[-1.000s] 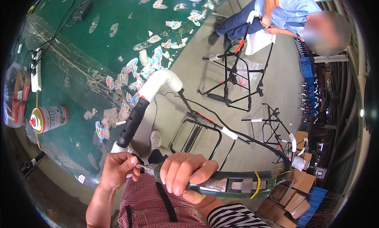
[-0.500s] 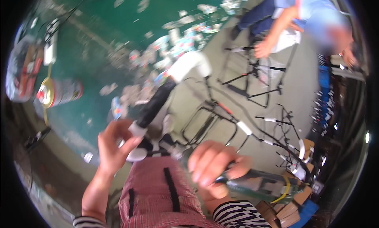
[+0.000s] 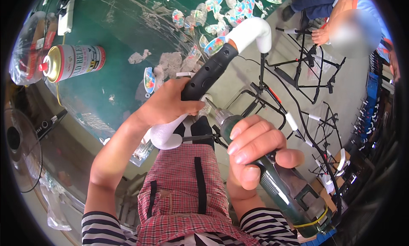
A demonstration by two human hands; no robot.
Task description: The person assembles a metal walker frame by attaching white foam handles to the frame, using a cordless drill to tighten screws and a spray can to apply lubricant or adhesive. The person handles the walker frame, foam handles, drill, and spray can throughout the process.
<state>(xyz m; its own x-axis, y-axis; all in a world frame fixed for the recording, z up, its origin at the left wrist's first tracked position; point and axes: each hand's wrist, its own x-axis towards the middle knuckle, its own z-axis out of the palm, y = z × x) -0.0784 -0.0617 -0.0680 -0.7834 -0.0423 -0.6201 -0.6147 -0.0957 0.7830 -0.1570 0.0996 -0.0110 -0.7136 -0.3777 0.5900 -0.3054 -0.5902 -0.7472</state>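
Note:
My left hand (image 3: 168, 100) is closed around the lower end of a black plastic handle cover (image 3: 213, 69) with small round holes in it. This cover sits on a bent bar; white foam padding (image 3: 253, 30) wraps the bar's upper bend, and another white foam piece (image 3: 165, 136) shows below my left wrist. In my right hand (image 3: 262, 152) is a dark green electric screwdriver (image 3: 283, 190). Its chuck and thin bit (image 3: 213, 107) point up and left, just below the black cover. Whether the bit touches anything, I cannot tell.
A spray can (image 3: 76, 62) with a red nozzle stands left on the green table (image 3: 123, 28), near scattered colourful stickers (image 3: 243, 9). Black tube frames (image 3: 260, 92) fill the right. A co-worker (image 3: 336, 15) sits at upper right. At far left is a fan (image 3: 19, 143).
My left hand has moved up and right and now wraps the black cover. The screwdriver has swung so its bit points up toward the bar. The view has shifted too.

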